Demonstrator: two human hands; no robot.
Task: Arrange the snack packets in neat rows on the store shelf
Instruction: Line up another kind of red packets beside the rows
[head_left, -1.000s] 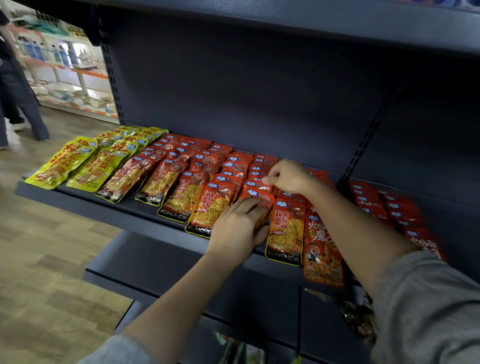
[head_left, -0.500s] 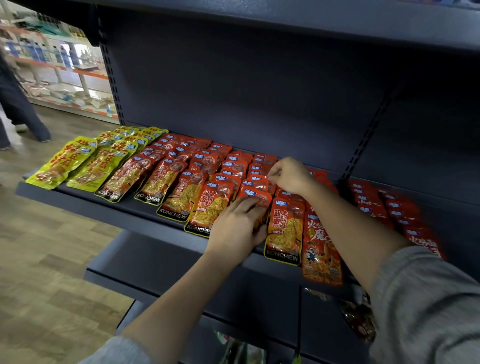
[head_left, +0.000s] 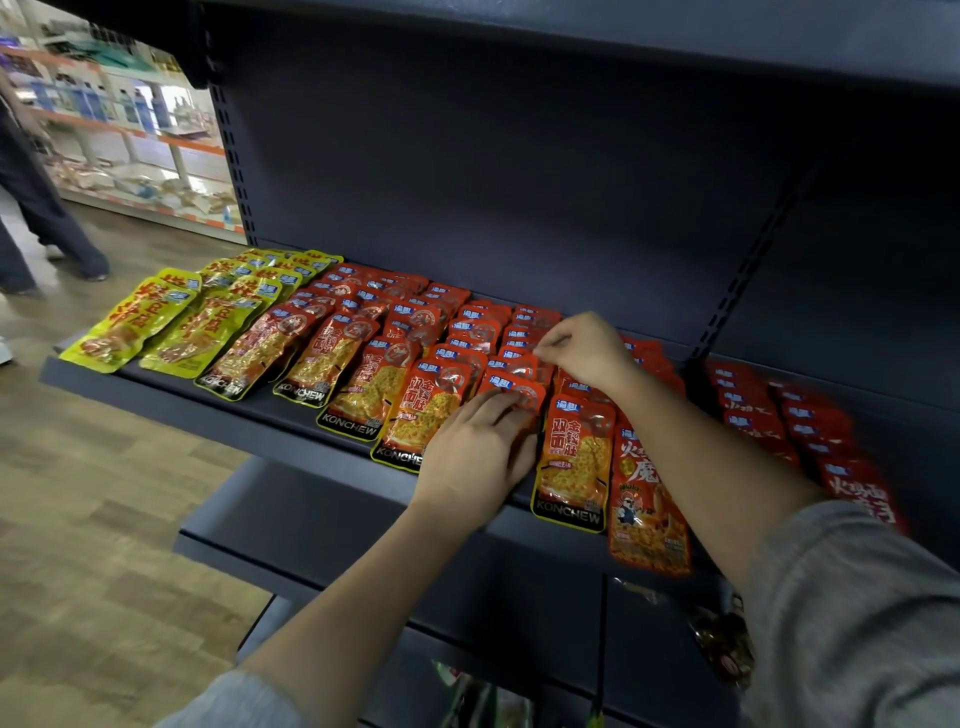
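Currently one orange packet row (head_left: 511, 364) is being straightened: its front packet is pressed flat by the left hand (head_left: 475, 454), a rear packet pinched by the right hand (head_left: 587, 348). Squaring with neighbouring rows seems needed next.

Your shelf (head_left: 171, 387) is painted metal, dark blue-grey, matt and smooth, and the back panel (head_left: 493, 171) has the same flat finish with slotted metal uprights (head_left: 234, 156). The red packets (head_left: 574, 457) under your left hand (head_left: 475, 457) are glossy plastic film, catching light in small crinkled highlights; the yellow packets (head_left: 130, 327) shine the same way, with a slightly wrinkled surface. Your right hand (head_left: 587, 348) touches that same slick film further back. Your sleeves (head_left: 857, 613) are soft grey knitted cloth, matt. The floor (head_left: 78, 545) looks like wood-grain planks with a dull, low sheen.
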